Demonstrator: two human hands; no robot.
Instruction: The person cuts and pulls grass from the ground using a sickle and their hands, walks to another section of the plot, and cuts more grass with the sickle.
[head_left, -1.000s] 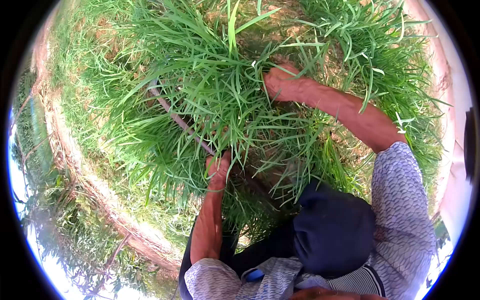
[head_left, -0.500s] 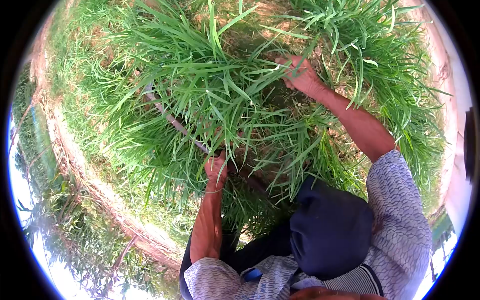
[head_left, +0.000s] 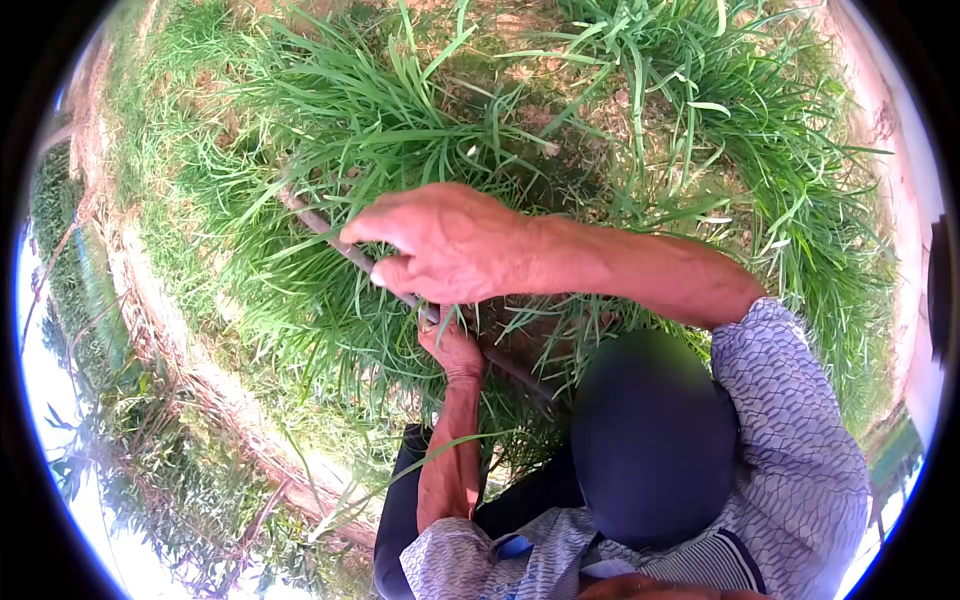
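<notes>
My left hand (head_left: 452,345) is closed around a long, slightly curved, grey-brown tool like a sickle (head_left: 330,232), low among the grass. Its thin length runs up and left into the green blades, where its far end is partly hidden. My right hand (head_left: 450,245) reaches across just above it, larger in view. Thumb and forefinger are apart with nothing visible between them; the other fingers are partly hidden. Dense tufts of long green grass-like leaves (head_left: 370,130) surround the tool and both hands.
Another thick green tuft (head_left: 780,170) grows at the right. Bare brown soil (head_left: 590,150) shows between the tufts. A pale dirt strip (head_left: 210,390) curves along the left, with leafy plants (head_left: 150,480) beyond. A dark cap (head_left: 655,450) covers part of the lower view.
My right hand has let go of the green blades at the upper right and moved left, above the tool. The left hand, still gripping the tool, has shifted slightly right and down.
</notes>
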